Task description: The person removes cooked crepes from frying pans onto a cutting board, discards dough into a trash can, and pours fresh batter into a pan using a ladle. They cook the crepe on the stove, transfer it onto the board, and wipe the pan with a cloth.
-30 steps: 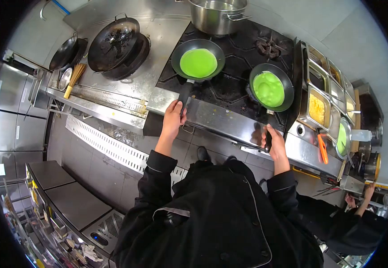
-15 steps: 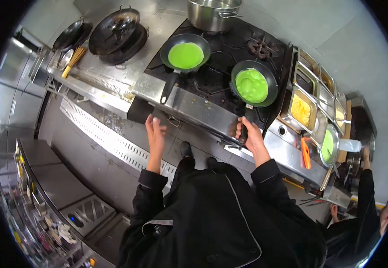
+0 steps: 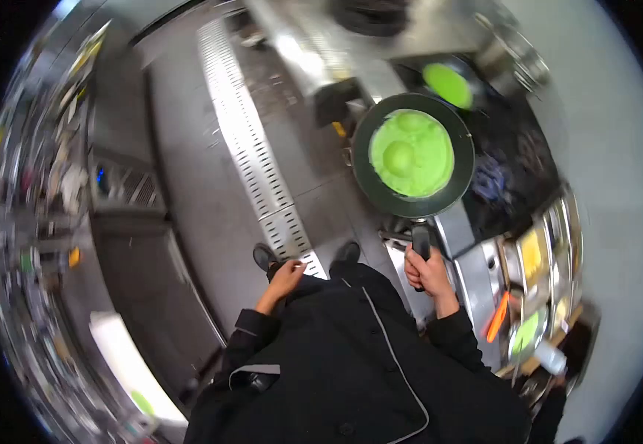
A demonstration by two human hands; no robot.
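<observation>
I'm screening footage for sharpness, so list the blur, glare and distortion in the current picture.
Head view: stove and far-left clutter smeared, probably by motion; held pan and right hand clearer; bright glare on steel counter; strong fisheye curvature, black corners.

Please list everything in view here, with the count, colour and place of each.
raised pan: 1, dark, before the stove
green mixture: 1 pool, green, in that pan
second pan: 1, dark, green contents, on stove
stove: 1, black
pot: 1, silver, stove's far side
dark cookware: count unclear, top edge
food trays: several, silver, beside stove; one holds yellow food
bowl: 1, silver, green contents, near trays
orange-handled tool: 1, by bowl
container: 1, translucent, by bowl
floor grating: 1 strip, silver
shelf items: many, mixed, blurred, far left
co-worker's sleeve: 1, black, lower right
shoes: 2, black, floor
left hand: 1, bare, before torso
right hand: 1, bare, on raised pan's handle
</observation>
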